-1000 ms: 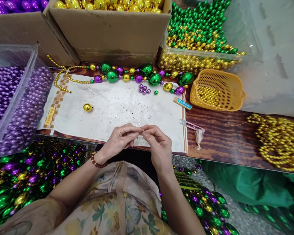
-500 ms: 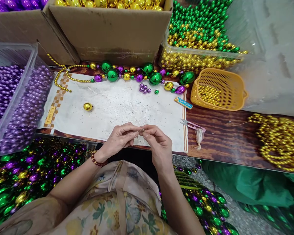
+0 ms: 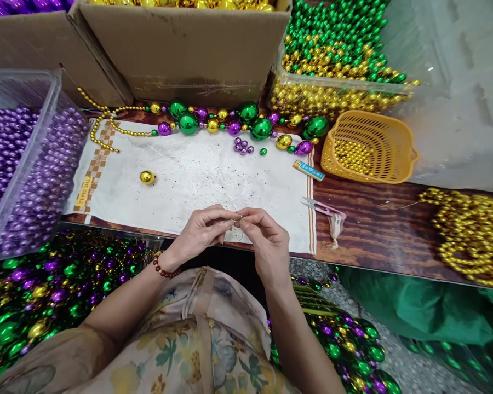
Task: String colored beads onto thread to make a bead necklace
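Note:
My left hand (image 3: 201, 230) and my right hand (image 3: 263, 241) meet fingertip to fingertip above the near edge of a white cloth (image 3: 189, 175). Both are pinched shut on a thin white thread (image 3: 234, 194) that loops loosely back over the cloth; a small metal piece, perhaps a needle, shows between the fingertips. A single gold bead (image 3: 147, 177) lies on the cloth to the left. A string of large green, purple and gold beads (image 3: 230, 126) runs along the cloth's far edge.
Small scissors (image 3: 324, 210) and a blue tag (image 3: 308, 171) lie right of the cloth. An orange basket (image 3: 370, 146) holds gold beads. A clear bin of purple beads (image 3: 24, 164) stands left, cardboard boxes (image 3: 181, 49) behind, gold strands (image 3: 472, 235) at right.
My hands hold the same pinch on the thread. The view has tipped slightly, so the table sits a little higher in frame.

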A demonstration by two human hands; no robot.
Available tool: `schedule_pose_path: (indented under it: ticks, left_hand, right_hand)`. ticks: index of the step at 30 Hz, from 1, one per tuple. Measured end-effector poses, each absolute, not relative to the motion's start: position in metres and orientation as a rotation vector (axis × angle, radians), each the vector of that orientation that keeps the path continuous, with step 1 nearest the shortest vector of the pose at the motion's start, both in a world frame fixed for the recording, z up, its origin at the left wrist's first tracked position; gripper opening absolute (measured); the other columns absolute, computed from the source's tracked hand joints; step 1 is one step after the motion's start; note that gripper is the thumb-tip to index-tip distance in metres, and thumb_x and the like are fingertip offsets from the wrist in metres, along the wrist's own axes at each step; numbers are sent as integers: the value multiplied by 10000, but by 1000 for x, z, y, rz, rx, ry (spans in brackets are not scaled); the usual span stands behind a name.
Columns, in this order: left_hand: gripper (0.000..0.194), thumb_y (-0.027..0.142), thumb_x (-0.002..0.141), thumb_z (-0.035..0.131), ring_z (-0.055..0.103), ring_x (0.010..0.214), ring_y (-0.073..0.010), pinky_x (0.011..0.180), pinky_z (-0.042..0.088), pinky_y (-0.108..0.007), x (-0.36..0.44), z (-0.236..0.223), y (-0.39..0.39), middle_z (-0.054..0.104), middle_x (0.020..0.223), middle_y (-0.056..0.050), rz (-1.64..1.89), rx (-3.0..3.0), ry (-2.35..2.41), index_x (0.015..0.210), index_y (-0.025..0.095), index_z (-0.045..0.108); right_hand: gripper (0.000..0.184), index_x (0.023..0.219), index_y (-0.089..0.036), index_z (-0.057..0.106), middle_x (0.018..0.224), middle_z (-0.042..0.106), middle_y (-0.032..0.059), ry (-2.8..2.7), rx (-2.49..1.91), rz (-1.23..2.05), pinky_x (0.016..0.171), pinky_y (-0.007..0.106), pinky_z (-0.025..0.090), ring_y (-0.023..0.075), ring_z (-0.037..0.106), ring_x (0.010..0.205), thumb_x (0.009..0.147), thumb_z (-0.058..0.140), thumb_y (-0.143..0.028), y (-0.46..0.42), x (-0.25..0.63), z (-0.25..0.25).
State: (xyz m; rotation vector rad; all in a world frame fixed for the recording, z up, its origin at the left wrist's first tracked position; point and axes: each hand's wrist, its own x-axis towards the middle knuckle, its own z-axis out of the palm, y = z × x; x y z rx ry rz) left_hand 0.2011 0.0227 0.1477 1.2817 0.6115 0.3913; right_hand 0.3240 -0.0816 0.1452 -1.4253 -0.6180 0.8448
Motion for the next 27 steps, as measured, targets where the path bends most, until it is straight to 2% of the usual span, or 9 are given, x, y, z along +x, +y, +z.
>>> schedule_pose_path:
  ticks: [10, 17, 20, 22, 24, 27]
  left_hand:
    - [213, 331, 913, 676, 543, 539, -26, 479, 440, -159, 200, 149, 25, 581, 859, -13, 386, 1339, 563, 1035, 189, 776]
    - [209, 262, 959, 601, 548, 620, -71, 572, 469, -202, 198, 150, 31, 582, 818, -18, 443, 1670, 477, 1066, 207, 772]
    - [241, 246, 991, 544, 577, 744, -114, 668, 481, -234, 199, 148, 34, 610, 823, -37, 497, 1934, 361, 1083, 222, 765]
    - [274, 245, 1012, 499, 579, 764, -121, 677, 472, -238, 200, 147, 35, 616, 845, -44, 480, 2066, 304, 1124, 222, 748]
    - [287, 242, 1023, 474, 569, 743, -118, 654, 454, -234, 201, 147, 34, 613, 850, -46, 458, 2161, 297, 1143, 210, 734]
    - [278, 238, 1025, 474, 567, 725, -119, 645, 450, -240, 201, 147, 34, 621, 864, -55, 496, 2229, 325, 1137, 170, 720]
  right_hand:
    - [145, 753, -205, 684, 918, 672, 26, -589, -1407, 847, 866, 332, 471, 184, 618, 902, 862, 688, -301, -80, 326, 142]
    - [152, 771, -210, 705, 918, 684, 20, -551, -1376, 950, 833, 315, 493, 168, 623, 849, 828, 739, -347, -83, 334, 142]
    - [217, 763, -206, 708, 804, 680, 18, -584, -1407, 988, 791, 314, 500, 168, 612, 785, 836, 723, -410, -77, 335, 140]
    - [237, 734, -203, 704, 739, 672, 15, -599, -1432, 972, 755, 310, 500, 166, 605, 748, 827, 718, -420, -73, 337, 137]
    - [217, 702, -200, 695, 755, 687, 22, -559, -1462, 836, 766, 321, 507, 172, 620, 761, 811, 712, -387, -78, 344, 133]
    - [166, 710, -206, 688, 787, 690, 25, -396, -1600, 291, 831, 378, 515, 191, 641, 794, 801, 698, -344, -110, 372, 126]
